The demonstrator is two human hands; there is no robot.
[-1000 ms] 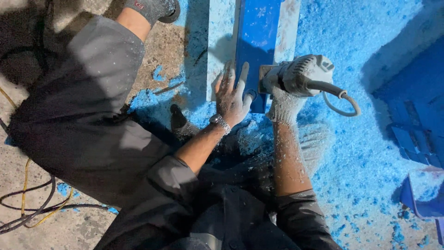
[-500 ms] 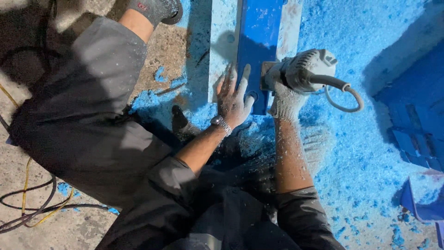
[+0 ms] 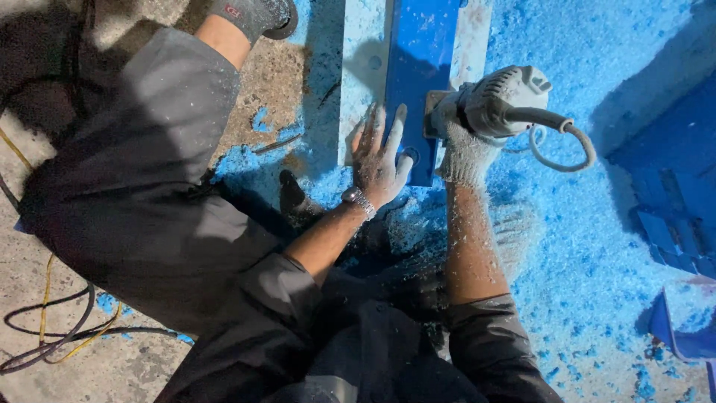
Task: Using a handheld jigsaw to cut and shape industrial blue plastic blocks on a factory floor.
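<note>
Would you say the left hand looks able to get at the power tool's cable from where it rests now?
Probably not directly. The left hand lies flat on the blue board, while the cable loops out beyond the power tool, with the gloved right hand and the tool between them.

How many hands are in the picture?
2. The left hand lies flat on the blue plank; the right hand, in a white glove, grips the grey power tool beside it.
</note>
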